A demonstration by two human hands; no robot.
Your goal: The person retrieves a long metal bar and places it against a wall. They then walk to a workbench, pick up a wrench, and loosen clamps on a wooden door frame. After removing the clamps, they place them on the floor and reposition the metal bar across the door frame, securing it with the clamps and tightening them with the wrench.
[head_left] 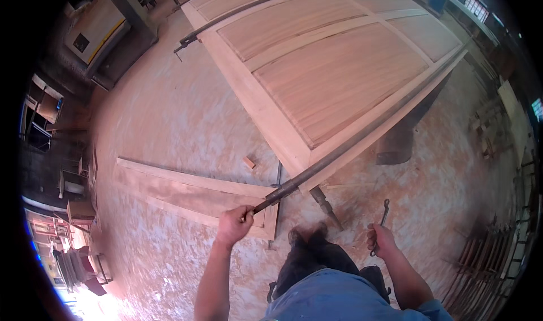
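**Two hands at the near end of a clamped wooden door**

The left hand (235,225) is clenched around the near end of a long metal bar clamp (362,131), which runs from that hand up toward two o'clock along the edge of a big panelled wooden door (334,66). The door lies flat and raised above the floor, filling the upper middle of the view (its pale panels sit inside a lighter frame). A second bar clamp (254,13) crosses the door's far end near twelve o'clock, its end sticking out past the door's left edge.

The right hand (382,240) is closed on a small dark metal tool (383,216), thin and rod-like, whose upper end points up toward twelve o'clock; its exact kind is too small to tell. This hand sits at about five o'clock, well apart from the left hand.

Between the two hands, a hammer (325,205) lies on the sawdust-covered floor (169,111) just below the door's near corner. A small wooden block (249,162) rests on the floor beside the door's left edge. At about eight o'clock a flat wooden frame (186,188) lies on the floor, reaching toward the left hand.

At the bottom edge the person's blue shirt (334,298) and dark trousers (314,259) show. A grey machine (99,29) stands at ten o'clock.
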